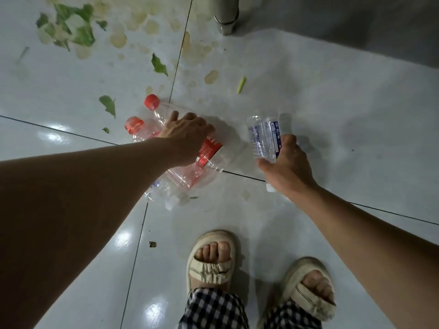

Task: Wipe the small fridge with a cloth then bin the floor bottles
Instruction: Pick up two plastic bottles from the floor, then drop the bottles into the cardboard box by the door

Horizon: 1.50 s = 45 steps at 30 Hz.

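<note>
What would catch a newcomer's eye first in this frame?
Mid-floor, the left hand grips a cluster of clear red-capped bottles, while the right hand holds a blue-labelled bottle beside them. Torn green leaf scraps and yellowish stains litter the white tiles at upper left.

Bottles [185,148] on floor [308,91]

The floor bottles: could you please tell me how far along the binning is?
Wiping cannot be judged; no fridge or cloth shows. In hand: the right hand grips a clear blue-labelled plastic bottle, and the left hand reaches onto the clear red-capped plastic bottles on the white tiled floor. Left: gathering those and binning everything; no bin shows.
</note>
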### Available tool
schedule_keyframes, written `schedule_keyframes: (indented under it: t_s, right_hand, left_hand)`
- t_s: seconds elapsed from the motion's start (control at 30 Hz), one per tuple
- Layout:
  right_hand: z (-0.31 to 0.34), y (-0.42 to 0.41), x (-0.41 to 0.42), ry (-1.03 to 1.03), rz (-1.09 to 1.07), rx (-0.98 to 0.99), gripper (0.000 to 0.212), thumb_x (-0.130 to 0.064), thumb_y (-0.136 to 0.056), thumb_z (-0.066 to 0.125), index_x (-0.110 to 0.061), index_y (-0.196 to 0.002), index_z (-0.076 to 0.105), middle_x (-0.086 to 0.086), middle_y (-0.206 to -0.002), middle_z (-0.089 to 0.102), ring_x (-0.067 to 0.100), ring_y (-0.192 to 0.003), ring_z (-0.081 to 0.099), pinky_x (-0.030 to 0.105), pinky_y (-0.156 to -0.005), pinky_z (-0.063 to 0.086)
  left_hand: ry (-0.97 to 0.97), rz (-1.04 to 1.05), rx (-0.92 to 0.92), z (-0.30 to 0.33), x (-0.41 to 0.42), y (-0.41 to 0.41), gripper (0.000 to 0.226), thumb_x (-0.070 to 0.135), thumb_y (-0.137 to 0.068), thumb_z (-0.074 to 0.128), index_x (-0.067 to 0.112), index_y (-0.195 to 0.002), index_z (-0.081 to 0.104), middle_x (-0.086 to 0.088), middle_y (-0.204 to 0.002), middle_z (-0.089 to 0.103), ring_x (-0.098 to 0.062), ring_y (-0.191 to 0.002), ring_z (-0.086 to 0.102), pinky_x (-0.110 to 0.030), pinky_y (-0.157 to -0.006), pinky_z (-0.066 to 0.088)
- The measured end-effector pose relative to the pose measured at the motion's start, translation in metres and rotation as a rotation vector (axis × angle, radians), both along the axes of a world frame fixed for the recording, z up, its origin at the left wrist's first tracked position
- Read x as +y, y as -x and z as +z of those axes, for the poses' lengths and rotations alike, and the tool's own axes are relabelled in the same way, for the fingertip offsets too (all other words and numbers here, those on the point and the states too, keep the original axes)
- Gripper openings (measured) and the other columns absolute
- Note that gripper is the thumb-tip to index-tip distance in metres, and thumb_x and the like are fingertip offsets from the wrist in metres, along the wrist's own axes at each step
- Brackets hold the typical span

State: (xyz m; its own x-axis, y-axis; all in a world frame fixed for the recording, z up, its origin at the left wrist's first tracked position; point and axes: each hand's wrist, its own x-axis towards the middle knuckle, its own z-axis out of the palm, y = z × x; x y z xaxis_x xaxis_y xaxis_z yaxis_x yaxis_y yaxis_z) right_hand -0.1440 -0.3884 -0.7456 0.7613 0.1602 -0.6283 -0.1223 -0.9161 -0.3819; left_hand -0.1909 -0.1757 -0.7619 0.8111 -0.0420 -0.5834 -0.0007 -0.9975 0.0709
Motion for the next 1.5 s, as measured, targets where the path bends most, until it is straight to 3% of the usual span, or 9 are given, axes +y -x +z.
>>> schedule_keyframes:
  t_s: [0.17,0.33,0.5,0.77,1.0,1.5]
  right_hand:
    - [-0.002,-0.001,-0.006,0.01,0.0,0.0,0.056,-0.029,-0.081,0.068,-0.006,-0.123,0.039,0.015,-0.122,0.056,0.035,-0.11,0.054,0.039,-0.087,0.045]
    - [0.012,-0.007,-0.018,0.007,-0.007,-0.005,0.058,-0.031,-0.081,0.069,-0.008,-0.125,0.038,0.014,-0.123,0.055,0.034,-0.109,0.054,0.038,-0.086,0.047]
    - [0.062,-0.013,-0.038,0.032,-0.027,-0.002,0.056,-0.03,-0.082,0.068,-0.008,-0.125,0.039,0.014,-0.123,0.055,0.035,-0.111,0.054,0.041,-0.088,0.047]
    - [0.214,-0.029,-0.07,0.039,0.001,-0.066,0.056,-0.03,-0.083,0.067,-0.01,-0.126,0.037,0.014,-0.122,0.054,0.034,-0.11,0.053,0.042,-0.089,0.048]
    - [0.37,-0.037,-0.088,0.039,0.079,-0.163,0.06,-0.034,-0.084,0.067,-0.014,-0.13,0.034,0.008,-0.123,0.055,0.026,-0.105,0.057,0.034,-0.078,0.052]
    - [0.65,-0.013,-0.169,0.11,0.153,-0.303,0.061,-0.034,-0.085,0.062,-0.02,-0.136,0.03,0.004,-0.125,0.051,0.023,-0.114,0.05,0.032,-0.085,0.047]
  left_hand:
    - [-0.029,-0.075,0.056,-0.007,0.003,-0.006,0.069,0.024,-0.074,0.075,0.026,-0.134,0.041,-0.003,-0.134,0.051,-0.026,-0.13,0.039,-0.053,-0.11,0.017]
    - [0.01,-0.033,-0.01,0.006,-0.006,-0.018,0.068,0.024,-0.074,0.075,0.023,-0.133,0.041,-0.006,-0.126,0.055,-0.029,-0.123,0.048,-0.053,-0.111,0.014]
    - [0.044,-0.045,-0.068,0.058,-0.032,-0.03,0.075,0.029,-0.074,0.076,0.022,-0.137,0.036,-0.009,-0.128,0.051,-0.028,-0.116,0.051,-0.048,-0.107,0.024]
    - [0.053,0.047,-0.14,0.216,-0.071,-0.047,0.07,0.034,-0.072,0.074,0.023,-0.132,0.039,-0.006,-0.116,0.053,-0.023,-0.105,0.053,-0.039,-0.092,0.038]
    - [0.056,0.148,-0.19,0.371,-0.093,-0.041,0.072,0.042,-0.067,0.076,0.028,-0.128,0.04,0.001,-0.11,0.063,-0.018,-0.103,0.053,-0.036,-0.093,0.037]
    - [0.059,0.16,-0.316,0.653,-0.147,-0.033,0.072,0.046,-0.065,0.078,0.035,-0.126,0.041,0.007,-0.115,0.062,-0.018,-0.108,0.056,-0.036,-0.097,0.035]
